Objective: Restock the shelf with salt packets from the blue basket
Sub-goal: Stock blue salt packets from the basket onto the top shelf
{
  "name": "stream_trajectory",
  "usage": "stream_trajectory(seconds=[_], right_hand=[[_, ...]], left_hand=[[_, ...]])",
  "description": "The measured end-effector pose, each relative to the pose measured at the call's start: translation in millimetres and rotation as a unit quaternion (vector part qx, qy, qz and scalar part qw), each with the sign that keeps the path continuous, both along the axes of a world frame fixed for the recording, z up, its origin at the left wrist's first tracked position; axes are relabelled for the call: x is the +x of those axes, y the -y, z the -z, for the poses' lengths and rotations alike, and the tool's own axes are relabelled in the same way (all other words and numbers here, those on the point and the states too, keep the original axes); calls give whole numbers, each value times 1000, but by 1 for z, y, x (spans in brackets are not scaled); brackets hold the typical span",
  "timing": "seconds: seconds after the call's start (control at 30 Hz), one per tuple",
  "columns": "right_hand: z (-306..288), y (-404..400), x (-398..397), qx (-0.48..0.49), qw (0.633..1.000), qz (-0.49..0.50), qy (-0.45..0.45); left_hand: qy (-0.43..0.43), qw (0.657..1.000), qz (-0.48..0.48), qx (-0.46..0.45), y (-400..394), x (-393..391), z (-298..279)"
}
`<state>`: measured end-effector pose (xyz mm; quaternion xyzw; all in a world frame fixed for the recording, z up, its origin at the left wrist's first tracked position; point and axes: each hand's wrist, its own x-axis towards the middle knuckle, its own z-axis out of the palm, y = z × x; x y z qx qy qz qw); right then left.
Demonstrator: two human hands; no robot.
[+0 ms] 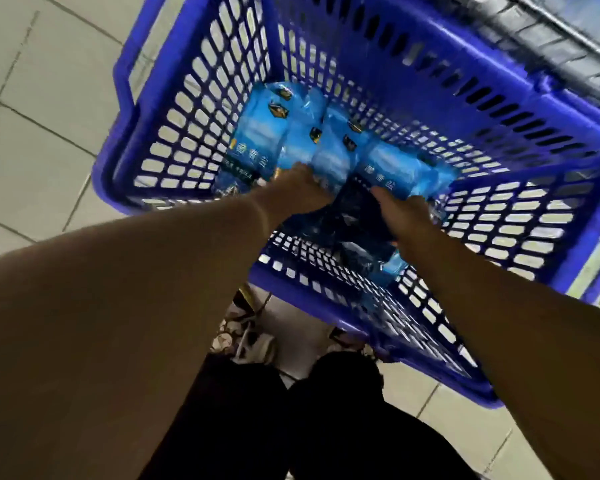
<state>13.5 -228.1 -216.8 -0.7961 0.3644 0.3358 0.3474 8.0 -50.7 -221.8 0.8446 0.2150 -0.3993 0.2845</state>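
While both hands are reaching down into the blue basket, the salt packets are lying in a heap on its bottom, filling the middle of the view. They are glossy light-blue pouches with small dark emblems and pale lettering, overlapping one another, with the brightest ones sitting toward twelve o'clock and darker, shadowed ones lying toward six o'clock between the two wrists.

The left hand is pressing into the pile at about eleven o'clock from the view's centre, its fingers curling down onto a packet, though whether they are closing round it cannot be told because the fingertips are hiding among the pouches. The right hand is sitting just beside it at about one o'clock, its fingers gripping the near edge of a packet with lettering. Both hands are near each other but not touching.

Around them the basket's lattice walls are rising on all sides. Beneath the basket, pale floor tiles are spreading toward nine o'clock, and the person's dark trouser legs are showing at six o'clock.
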Motion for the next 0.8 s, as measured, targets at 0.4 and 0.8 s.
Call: stream_trajectory(seconds=[0.4, 0.8], right_hand=[[20, -15, 11, 93, 971, 203, 80], [-209, 54, -78, 434, 835, 333, -61]], left_hand=[[19, 999, -41, 7, 9, -14, 29], [-39, 856, -388, -341, -22, -33, -175]])
